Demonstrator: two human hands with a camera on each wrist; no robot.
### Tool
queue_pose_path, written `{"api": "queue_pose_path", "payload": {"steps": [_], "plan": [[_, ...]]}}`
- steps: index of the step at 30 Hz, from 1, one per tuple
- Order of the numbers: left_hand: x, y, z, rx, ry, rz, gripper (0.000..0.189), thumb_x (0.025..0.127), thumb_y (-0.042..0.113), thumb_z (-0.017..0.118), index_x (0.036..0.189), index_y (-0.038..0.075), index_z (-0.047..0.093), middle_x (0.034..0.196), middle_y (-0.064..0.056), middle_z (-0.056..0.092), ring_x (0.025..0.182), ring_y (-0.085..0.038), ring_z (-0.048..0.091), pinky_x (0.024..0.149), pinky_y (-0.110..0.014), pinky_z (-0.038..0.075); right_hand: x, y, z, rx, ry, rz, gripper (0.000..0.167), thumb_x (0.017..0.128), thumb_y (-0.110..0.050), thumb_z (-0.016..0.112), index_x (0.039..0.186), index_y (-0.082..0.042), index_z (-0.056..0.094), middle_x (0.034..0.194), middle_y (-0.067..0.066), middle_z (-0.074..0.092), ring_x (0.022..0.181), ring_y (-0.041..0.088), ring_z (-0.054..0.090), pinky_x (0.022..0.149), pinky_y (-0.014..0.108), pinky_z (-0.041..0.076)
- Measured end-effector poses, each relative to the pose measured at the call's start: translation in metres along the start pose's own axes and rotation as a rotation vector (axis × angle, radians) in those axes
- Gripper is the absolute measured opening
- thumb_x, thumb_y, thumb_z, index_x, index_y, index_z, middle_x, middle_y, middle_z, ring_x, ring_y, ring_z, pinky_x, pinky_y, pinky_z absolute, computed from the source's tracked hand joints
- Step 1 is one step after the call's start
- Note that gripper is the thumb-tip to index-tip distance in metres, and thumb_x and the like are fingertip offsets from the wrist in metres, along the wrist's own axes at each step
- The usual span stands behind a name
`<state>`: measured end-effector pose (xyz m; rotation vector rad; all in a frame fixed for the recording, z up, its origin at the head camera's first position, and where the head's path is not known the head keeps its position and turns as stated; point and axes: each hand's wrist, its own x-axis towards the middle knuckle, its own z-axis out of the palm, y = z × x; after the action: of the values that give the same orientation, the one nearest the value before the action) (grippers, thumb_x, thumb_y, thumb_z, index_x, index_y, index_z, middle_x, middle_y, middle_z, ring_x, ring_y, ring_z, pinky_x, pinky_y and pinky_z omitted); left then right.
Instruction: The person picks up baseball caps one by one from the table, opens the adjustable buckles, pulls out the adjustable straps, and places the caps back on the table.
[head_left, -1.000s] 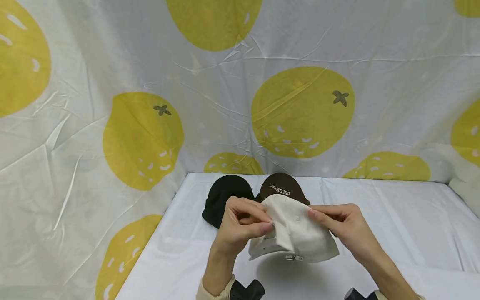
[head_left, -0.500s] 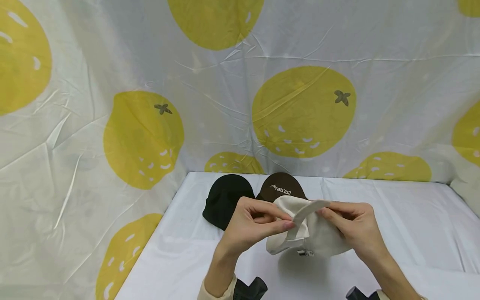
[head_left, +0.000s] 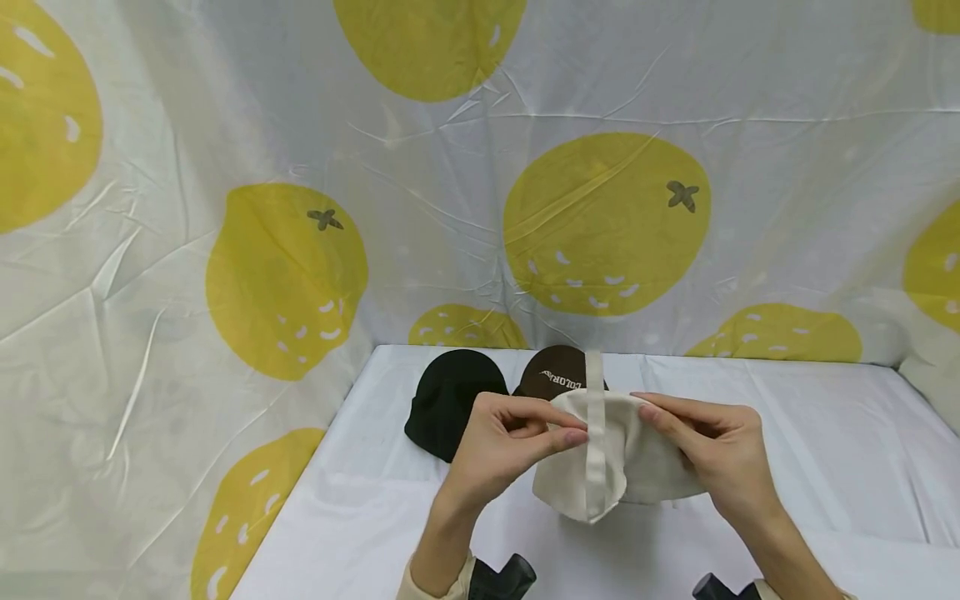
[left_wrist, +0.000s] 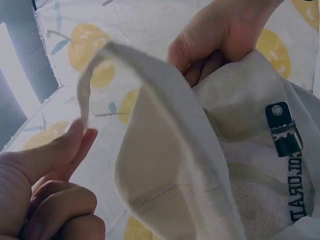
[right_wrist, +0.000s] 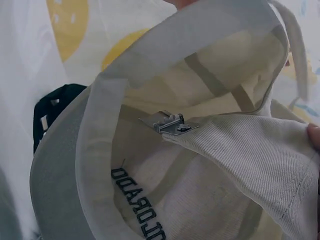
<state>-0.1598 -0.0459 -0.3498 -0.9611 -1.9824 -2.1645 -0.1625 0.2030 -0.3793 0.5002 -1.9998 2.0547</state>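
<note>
A cream baseball cap (head_left: 663, 471) hangs over the table between both hands, its opening and inner side showing in the wrist views. My left hand (head_left: 506, 442) pinches the loose end of its back strap (left_wrist: 135, 62) between thumb and forefinger; the other fingers are curled in. On the other side, my right hand (head_left: 723, 450) grips the fabric of the cap with thumb and fingers. A metal buckle (left_wrist: 284, 130) sits on the cap's edge, apart from the strap end. Dark lettering (right_wrist: 137, 202) shows on the cap's inside.
Behind the cream cap, a black cap (head_left: 453, 400) and a brown cap (head_left: 551, 375) with white lettering sit side by side on the white-covered table (head_left: 337, 517). A lemon-print cloth (head_left: 435, 208) hangs at the back and left.
The cap has shifted slightly right and turned. Its strap, first lying against the cap, has been pulled loose and now stands up at the left fingertips. The black and brown caps stay put.
</note>
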Motion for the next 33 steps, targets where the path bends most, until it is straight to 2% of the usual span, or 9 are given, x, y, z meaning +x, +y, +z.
{"api": "queue_pose_path", "payload": {"steps": [4,6,7,10,16,26,29,30,33], "plan": [[0.0018,-0.0025,0.0,0.124,0.188,-0.046,0.013,0.086,0.006,0.083,0.097,0.0,0.082,0.05,-0.008,0.046,0.049,-0.004,0.023,0.049,-0.018,0.029,0.0001,-0.0011,-0.0004,0.013,0.016,-0.014,0.019,0.091,0.006,0.073,0.11,0.01,0.076,0.095,-0.006,0.082,0.065,-0.003,0.058,0.047,0.02,0.039],[0.0023,-0.0033,0.0001,0.173,0.248,-0.09,0.015,0.085,0.009,0.085,0.1,0.007,0.083,0.049,0.0,0.028,0.05,-0.006,0.019,0.048,-0.021,0.023,0.0002,-0.0014,-0.0007,0.021,0.02,-0.029,0.018,0.091,0.007,0.073,0.109,0.01,0.076,0.093,-0.006,0.082,0.06,0.0,0.049,0.044,0.027,0.029],[0.0028,-0.0039,0.0002,0.184,0.26,-0.116,0.017,0.084,0.01,0.086,0.101,0.01,0.084,0.049,0.001,0.028,0.05,-0.006,0.019,0.048,-0.021,0.023,0.0003,-0.0013,-0.0009,0.025,0.021,-0.036,0.018,0.091,0.008,0.073,0.108,0.011,0.076,0.091,-0.007,0.081,0.058,0.003,0.043,0.044,0.03,0.025],[0.003,-0.0044,-0.0001,0.199,0.237,-0.172,0.021,0.082,0.011,0.088,0.103,0.01,0.083,0.051,0.002,0.025,0.051,-0.006,0.019,0.049,-0.022,0.023,-0.0001,-0.0014,-0.0014,0.025,0.027,-0.044,0.018,0.09,0.009,0.073,0.108,0.011,0.076,0.091,-0.007,0.081,0.058,0.002,0.044,0.044,0.028,0.026],[0.0023,-0.0029,-0.0004,0.23,0.145,-0.234,0.023,0.081,0.016,0.09,0.103,0.011,0.084,0.05,0.005,0.023,0.052,-0.007,0.017,0.048,-0.022,0.021,-0.0005,-0.0017,-0.0013,0.022,0.056,-0.057,0.018,0.09,0.009,0.073,0.108,0.011,0.076,0.087,-0.007,0.081,0.055,0.011,0.03,0.043,0.031,0.022],[0.0029,-0.0053,0.0013,0.219,0.14,-0.172,0.021,0.081,0.01,0.088,0.1,0.005,0.083,0.047,0.002,0.026,0.049,-0.006,0.018,0.046,-0.021,0.021,-0.0007,-0.001,-0.0001,0.067,0.074,-0.087,0.018,0.089,0.013,0.072,0.107,0.012,0.076,0.089,-0.005,0.081,0.055,0.015,0.026,0.044,0.032,0.019],[0.004,-0.0072,0.0019,0.209,0.154,-0.135,0.017,0.082,0.007,0.086,0.098,0.002,0.083,0.045,-0.008,0.037,0.051,-0.004,0.02,0.049,-0.019,0.025,-0.0011,-0.0012,0.0003,0.069,0.072,-0.093,0.018,0.089,0.013,0.072,0.107,0.012,0.076,0.09,-0.004,0.081,0.055,0.014,0.028,0.044,0.032,0.02],[0.0043,-0.008,0.0022,0.206,0.159,-0.125,0.016,0.083,0.007,0.086,0.097,0.001,0.083,0.047,-0.012,0.046,0.052,-0.004,0.024,0.05,-0.018,0.028,-0.0013,-0.0013,0.0004,0.069,0.07,-0.094,0.019,0.089,0.013,0.072,0.107,0.012,0.076,0.09,-0.004,0.082,0.055,0.014,0.028,0.044,0.032,0.02],[0.005,-0.0102,0.0025,0.194,0.172,-0.093,0.013,0.084,0.005,0.085,0.095,-0.001,0.083,0.064,-0.021,0.069,0.057,-0.003,0.035,0.057,-0.015,0.037,-0.0018,-0.0017,0.0005,0.069,0.066,-0.092,0.019,0.089,0.013,0.071,0.107,0.012,0.076,0.091,-0.004,0.082,0.055,0.013,0.031,0.045,0.032,0.02]]}}
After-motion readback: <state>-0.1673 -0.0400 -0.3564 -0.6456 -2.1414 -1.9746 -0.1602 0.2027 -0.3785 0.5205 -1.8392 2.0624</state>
